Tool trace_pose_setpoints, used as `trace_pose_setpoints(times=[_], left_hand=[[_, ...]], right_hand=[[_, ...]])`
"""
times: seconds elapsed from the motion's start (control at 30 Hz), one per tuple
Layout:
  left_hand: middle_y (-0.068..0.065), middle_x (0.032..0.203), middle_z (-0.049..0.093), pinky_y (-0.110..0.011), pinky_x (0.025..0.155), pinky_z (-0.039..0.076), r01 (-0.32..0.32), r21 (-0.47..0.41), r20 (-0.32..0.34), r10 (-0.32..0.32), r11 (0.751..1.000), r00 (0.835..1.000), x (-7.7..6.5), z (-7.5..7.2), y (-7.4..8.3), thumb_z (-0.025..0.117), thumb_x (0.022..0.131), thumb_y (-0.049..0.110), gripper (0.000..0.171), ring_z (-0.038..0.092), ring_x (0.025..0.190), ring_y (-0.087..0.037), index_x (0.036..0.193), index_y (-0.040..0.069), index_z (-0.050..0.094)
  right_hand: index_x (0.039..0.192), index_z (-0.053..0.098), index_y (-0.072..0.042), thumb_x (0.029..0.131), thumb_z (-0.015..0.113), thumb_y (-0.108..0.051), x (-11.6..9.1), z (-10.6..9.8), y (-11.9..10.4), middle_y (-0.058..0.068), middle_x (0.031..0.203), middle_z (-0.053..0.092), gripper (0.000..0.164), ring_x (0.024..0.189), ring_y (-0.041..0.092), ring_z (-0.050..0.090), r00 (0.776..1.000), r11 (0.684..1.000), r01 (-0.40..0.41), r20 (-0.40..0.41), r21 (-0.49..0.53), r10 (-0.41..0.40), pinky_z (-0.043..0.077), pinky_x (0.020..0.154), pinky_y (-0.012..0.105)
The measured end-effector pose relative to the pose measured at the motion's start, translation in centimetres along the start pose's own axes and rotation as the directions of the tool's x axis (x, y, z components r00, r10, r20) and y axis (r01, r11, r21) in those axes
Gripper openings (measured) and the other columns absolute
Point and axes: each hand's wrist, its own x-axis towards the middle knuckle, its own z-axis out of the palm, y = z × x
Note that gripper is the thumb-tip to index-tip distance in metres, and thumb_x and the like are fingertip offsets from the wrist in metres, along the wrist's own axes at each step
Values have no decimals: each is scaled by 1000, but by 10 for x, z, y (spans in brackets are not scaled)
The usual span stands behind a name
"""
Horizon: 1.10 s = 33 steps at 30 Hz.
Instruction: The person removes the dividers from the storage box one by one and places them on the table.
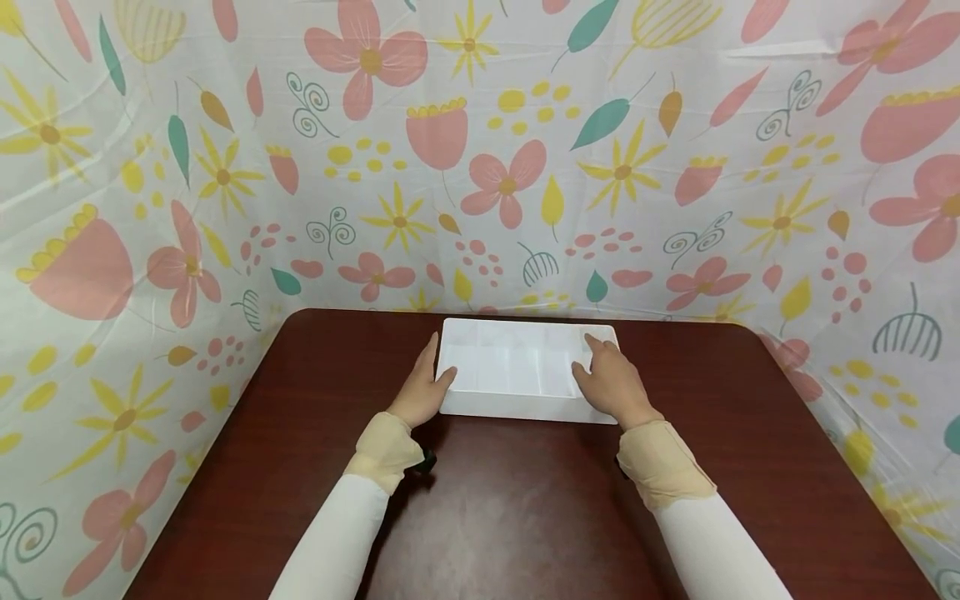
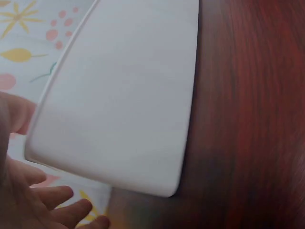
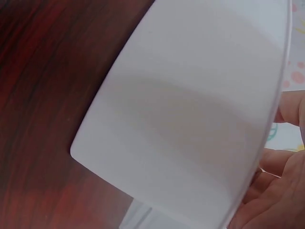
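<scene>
A shallow white box [image 1: 495, 406], its inside split into compartments, stands near the table's back edge. At its left end is my left hand [image 1: 423, 392], thumb over the rim and the other fingers along the outer end. The left wrist view shows those fingers spread and fairly straight beside the box's rounded corner [image 2: 164, 183]. My right hand [image 1: 615, 383] reaches over the right end, index finger and thumb spread apart above the inside. Past the front wall [image 3: 190, 109] in the right wrist view, part of that hand is hidden; whether its fingertips touch the box cannot be told.
The dark reddish-brown table [image 1: 510, 508] extends in front of the box and to both sides. Cloth [image 1: 502, 167] printed with flowers and leaves hangs close behind the table and along its left and right sides.
</scene>
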Motion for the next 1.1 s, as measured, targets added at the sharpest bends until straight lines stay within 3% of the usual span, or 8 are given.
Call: trace_pose_setpoints(times=[0.17,0.27,0.43,0.53,0.7,0.77,0.93,1.1], left_hand=[[1,161,3,-53,114,16,21,-151,-25,-25,988,999,-1,7,-9,42,103,37,72,4,140,-16,154,34,-8],[5,160,5,-53,115,15,19,-195,-39,-27,981,999,-1,13,-15,42,103,35,70,4,140,-14,153,38,-7],[11,160,2,-53,115,10,-21,-245,-52,9,969,999,-2,19,-21,37,102,21,69,1,139,-11,152,43,-5],[11,160,-1,-51,116,7,-52,-306,-44,40,951,998,-3,19,-21,33,98,11,73,-1,139,-7,153,41,-4],[-1,161,0,-51,116,4,-132,-407,-47,124,904,991,-12,12,-10,29,91,-2,77,0,140,-11,156,26,-2],[-7,161,0,-53,115,4,-154,-416,-46,148,896,988,-16,10,-4,28,90,-3,76,1,141,-15,156,20,-2],[-8,161,-1,-53,115,6,-158,-378,-41,154,912,987,-20,10,-1,26,92,-1,73,0,141,-17,156,17,-4],[0,161,-2,-51,115,5,-189,-373,-63,178,908,982,-12,14,-9,24,94,0,72,-1,141,-11,155,25,-4]], right_hand=[[142,38,10,93,52,-24,1,6,1,24,92,63,61,80,31,56,999,1000,-5,34,13,5,49,81,55],[142,37,9,93,51,-22,1,10,4,18,81,65,61,74,28,57,998,1000,-7,57,13,7,50,77,53],[146,32,6,93,46,-18,1,15,7,7,59,56,60,54,21,48,996,999,-28,90,20,27,48,63,45],[148,29,3,93,41,-16,1,17,6,4,52,48,60,50,21,44,994,999,-40,108,35,36,46,61,44],[150,27,1,93,38,-17,1,21,2,6,52,51,61,60,24,52,992,998,-45,121,31,41,49,69,49],[151,25,0,93,37,-18,0,22,1,7,53,53,61,61,24,53,990,998,-55,128,24,51,50,68,49],[151,24,0,93,35,-18,-1,23,0,10,54,54,62,56,24,53,988,997,-72,137,6,71,49,62,47],[149,31,1,93,36,-18,-1,22,-1,19,68,63,59,69,29,59,992,997,-72,103,3,71,51,68,53]])
